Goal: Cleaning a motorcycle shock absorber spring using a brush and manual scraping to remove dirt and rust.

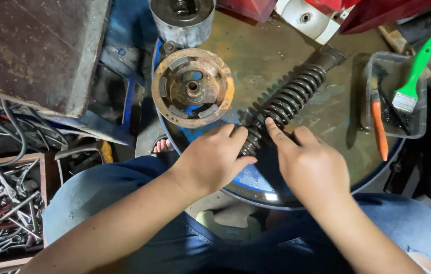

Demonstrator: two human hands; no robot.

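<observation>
A black coil-spring shock absorber (pixel 291 94) lies diagonally on the round blue drum top (pixel 327 122), its upper end pointing to the far right. My left hand (pixel 213 157) wraps around its near end, fingers curled over the coils. My right hand (pixel 309 162) rests beside it on the right, index finger stretched onto the spring. A rusty round rotor (pixel 192 87) with magnet segments inside sits on the drum's left edge, just beyond my left hand.
A clear plastic tub (pixel 395 96) at the right holds a green-handled paintbrush (pixel 412 81) and an orange-handled tool (pixel 379 127). A grey metal cylinder (pixel 182 20) stands at the back. A box of wrenches (pixel 5 203) sits at lower left beside a rusty slab (pixel 33 45).
</observation>
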